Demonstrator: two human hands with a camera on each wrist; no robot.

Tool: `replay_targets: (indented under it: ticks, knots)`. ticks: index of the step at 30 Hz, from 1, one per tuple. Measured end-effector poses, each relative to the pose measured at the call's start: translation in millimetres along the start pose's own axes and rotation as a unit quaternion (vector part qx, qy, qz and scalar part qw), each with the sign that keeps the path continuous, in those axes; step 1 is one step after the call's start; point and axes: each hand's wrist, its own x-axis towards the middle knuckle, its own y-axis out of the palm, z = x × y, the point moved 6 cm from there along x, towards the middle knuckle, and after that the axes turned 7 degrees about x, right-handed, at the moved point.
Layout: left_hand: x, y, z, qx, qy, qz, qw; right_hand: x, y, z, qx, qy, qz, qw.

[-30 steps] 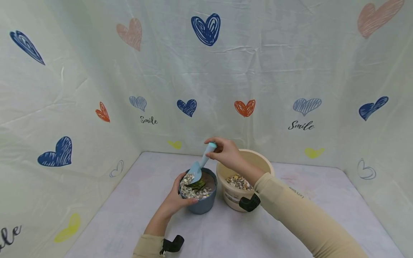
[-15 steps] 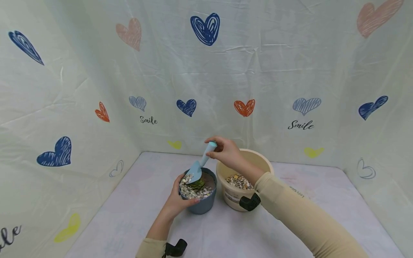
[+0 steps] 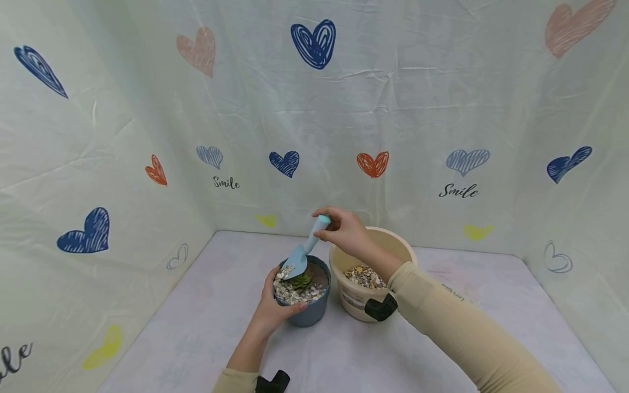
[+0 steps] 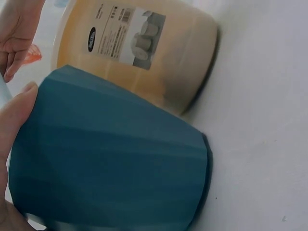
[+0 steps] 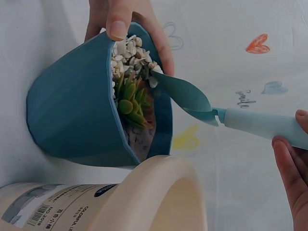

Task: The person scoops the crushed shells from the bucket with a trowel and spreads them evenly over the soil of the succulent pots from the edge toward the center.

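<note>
In the head view my left hand (image 3: 275, 312) grips a blue flowerpot (image 3: 310, 314) at its left side, thumb across the front below the rim. Inside the pot a green succulent (image 5: 133, 100) grows among pale pebbles (image 5: 130, 54), which cover the near and left part of the soil. My right hand (image 3: 342, 232) pinches the handle of a light blue trowel (image 5: 190, 98) between thumb and fingers. Its blade tilts down into the pot, with the tip at the pebbles on the left, over the succulent. The right wrist view shows bare brown soil on the other side of the plant.
Just right of the flowerpot stands a larger cream bucket (image 3: 346, 303) with mixed gravel (image 3: 365, 277) inside; my right forearm passes over its rim. Both stand on a pale cloth-covered table (image 3: 196, 305). A white curtain (image 3: 339, 109) printed with hearts surrounds the back and sides.
My left wrist and forearm have shifted slightly to the right and turned while the hand stays on the flowerpot. The trowel and right hand have barely moved.
</note>
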Motion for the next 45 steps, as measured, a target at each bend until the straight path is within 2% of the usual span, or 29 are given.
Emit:
replay_targets:
  ticks: [3,7,10,14,21,27,33,36,45]
  knots:
    - [-0.3,1.1,-0.9,-0.002,0.010,-0.001,0.9999,-0.1,0.2,-1.2,0.002,-0.004,0.000,1.0000]
    - [-1.0,-2.4,-1.4,0.025,0.008,0.011,0.9996,-0.4,1.0,-4.6,0.006,-0.004,0.000,1.0000]
    - [0.1,-8.6,-0.4,0.039,-0.002,0.037,0.9985,-0.2,2.0,-6.2,0.009,-0.004,0.002,0.9999]
    - [7.5,-16.4,1.4,0.033,0.006,0.090,0.9954,0.2,2.3,-6.9,0.010,-0.006,0.000,0.9999]
    - [22.9,-24.1,2.8,0.030,0.055,0.187,0.9804,0.1,2.3,-5.7,0.006,-0.014,0.002,0.9999]
    - [32.9,-27.8,2.4,0.038,0.062,0.251,0.9652,-0.7,2.0,-6.4,0.010,-0.008,0.002,0.9999]
    - [41.9,-29.6,-1.3,0.052,0.090,0.289,0.9516,-1.0,1.8,-7.5,0.014,-0.004,0.007,0.9999]
    - [46.8,-29.6,-1.2,0.053,0.091,0.305,0.9465,-0.8,1.6,-8.8,0.015,-0.002,0.008,0.9999]
    - [54.0,-29.2,-2.1,0.059,0.086,0.325,0.9400,-1.6,1.5,-8.6,0.021,-0.009,0.007,0.9997]
